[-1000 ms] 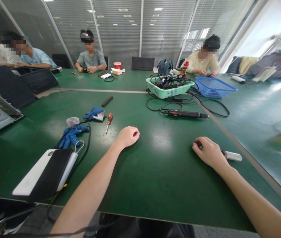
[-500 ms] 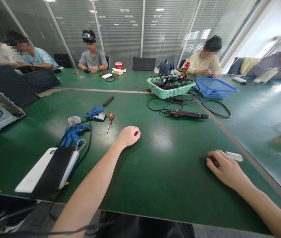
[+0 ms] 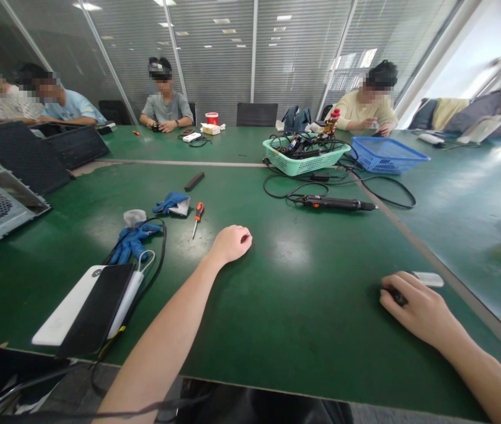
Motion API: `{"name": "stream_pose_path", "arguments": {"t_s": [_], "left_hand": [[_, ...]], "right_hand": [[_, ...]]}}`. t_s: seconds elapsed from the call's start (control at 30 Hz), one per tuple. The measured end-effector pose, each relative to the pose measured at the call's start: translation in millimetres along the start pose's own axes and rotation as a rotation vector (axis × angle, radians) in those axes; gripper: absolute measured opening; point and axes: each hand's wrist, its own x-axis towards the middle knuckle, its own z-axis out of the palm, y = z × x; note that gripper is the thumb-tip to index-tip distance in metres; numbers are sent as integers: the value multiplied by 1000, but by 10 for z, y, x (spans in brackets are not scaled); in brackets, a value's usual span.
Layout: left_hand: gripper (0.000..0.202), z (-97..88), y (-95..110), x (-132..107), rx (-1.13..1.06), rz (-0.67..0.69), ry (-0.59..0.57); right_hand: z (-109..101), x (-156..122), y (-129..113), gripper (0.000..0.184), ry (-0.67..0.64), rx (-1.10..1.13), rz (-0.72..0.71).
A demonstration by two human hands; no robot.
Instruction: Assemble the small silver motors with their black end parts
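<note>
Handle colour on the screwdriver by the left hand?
The handle is orange and black; it shows best in the head view.

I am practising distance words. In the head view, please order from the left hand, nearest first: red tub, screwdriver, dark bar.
1. Screwdriver, ahead-left of the left hand.
2. Dark bar, beyond the screwdriver.
3. Red tub, far beyond both.

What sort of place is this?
Likely a meeting room doubling as a workshop: grey slatted window blinds, large green-topped table, and an orange-and-black-handled metal screwdriver lying on it.
</note>
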Motion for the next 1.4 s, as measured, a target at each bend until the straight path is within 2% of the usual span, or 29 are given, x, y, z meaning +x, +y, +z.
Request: {"name": "stream_pose_path", "arguments": {"t_s": [0.53,0.97,1.27,1.4], "left_hand": [[24,18,-5,6,11,-2,-1],[23,32,-27,-6,-9,9,9],[23,19,-17,-2,-2,9,7],[24,19,-14,2,0,0,4]], "right_hand": [[-42,-49,118,10,-90,102,-35],[-90,-27,62,7,-135,135,-82],[-79,-17,-1,6,-83,26,-82],[-68,-38,4,9,-80,-18,-140]]}}
